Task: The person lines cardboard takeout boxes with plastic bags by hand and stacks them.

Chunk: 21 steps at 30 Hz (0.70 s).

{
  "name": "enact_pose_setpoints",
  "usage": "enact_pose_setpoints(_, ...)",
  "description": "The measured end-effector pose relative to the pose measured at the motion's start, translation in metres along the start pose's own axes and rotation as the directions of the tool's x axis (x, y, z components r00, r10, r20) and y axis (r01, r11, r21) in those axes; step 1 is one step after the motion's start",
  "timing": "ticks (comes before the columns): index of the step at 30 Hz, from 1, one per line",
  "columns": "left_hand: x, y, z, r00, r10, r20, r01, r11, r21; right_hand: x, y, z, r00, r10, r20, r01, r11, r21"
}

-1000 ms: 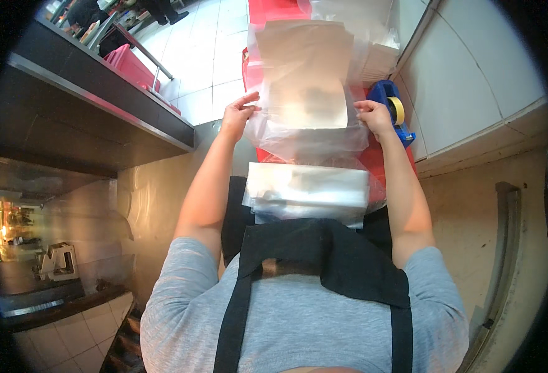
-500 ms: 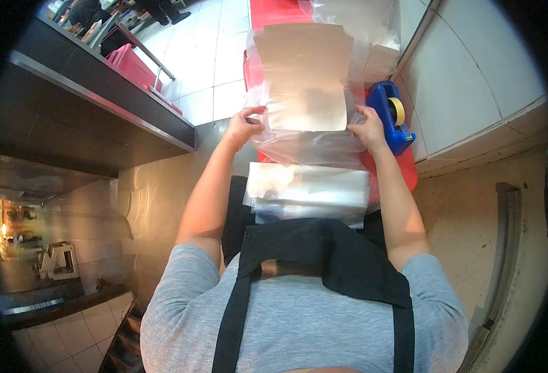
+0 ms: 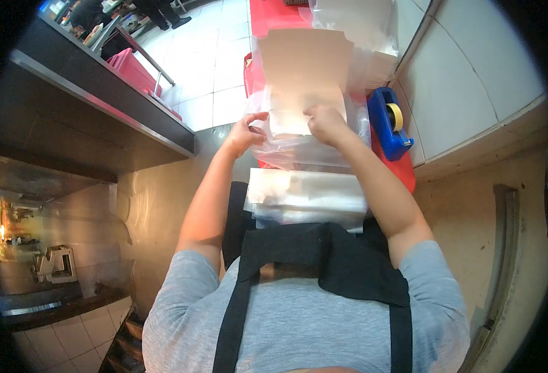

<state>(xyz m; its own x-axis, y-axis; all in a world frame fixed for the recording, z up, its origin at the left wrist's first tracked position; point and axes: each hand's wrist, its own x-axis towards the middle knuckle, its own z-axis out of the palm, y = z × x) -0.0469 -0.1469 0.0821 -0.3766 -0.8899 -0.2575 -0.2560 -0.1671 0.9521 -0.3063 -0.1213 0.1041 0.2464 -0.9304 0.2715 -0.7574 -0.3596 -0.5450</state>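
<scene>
A pale tan card sheet [image 3: 308, 59] lies ahead of me, its near part folded or creased across. Clear plastic film [image 3: 299, 150] spreads beneath and around its near end. At the card's left edge, my left hand [image 3: 248, 133] touches the film, thumb and fingers apart. My right hand [image 3: 328, 126] is over the near part of the card, fingers curled and fingertips against its surface. Whether those fingers hold anything is hidden. Closer to my body rests a stack of clear plastic sheets or bags [image 3: 305, 191].
A blue tape dispenser [image 3: 386, 124] with yellow tape stands right of the card, on a red surface [image 3: 401, 171] beside the tiled wall [image 3: 473, 74]. More plastic-wrapped sheets [image 3: 373, 68] lie beyond it. On the left runs a dark counter [image 3: 100, 99]; a pink bin [image 3: 134, 71] and another person's legs [image 3: 159, 12] show farther off.
My right hand has left the film's right edge and moved left onto the card. My left hand stays by the left edge, its fingers a little more spread.
</scene>
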Motion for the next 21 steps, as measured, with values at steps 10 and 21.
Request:
enact_pose_setpoints(10, -0.013, -0.008, 0.005, 0.998, 0.057, -0.002, -0.056, 0.993, 0.104, 0.006, 0.042, 0.053, 0.943, 0.234, 0.239, -0.186, 0.960, -0.208)
enact_pose_setpoints(21, -0.050, -0.036, 0.036, 0.973, -0.219, -0.067, 0.223, 0.974, 0.046, -0.145, 0.075, 0.025, 0.764, 0.645, -0.020, -0.438, 0.541, 0.718)
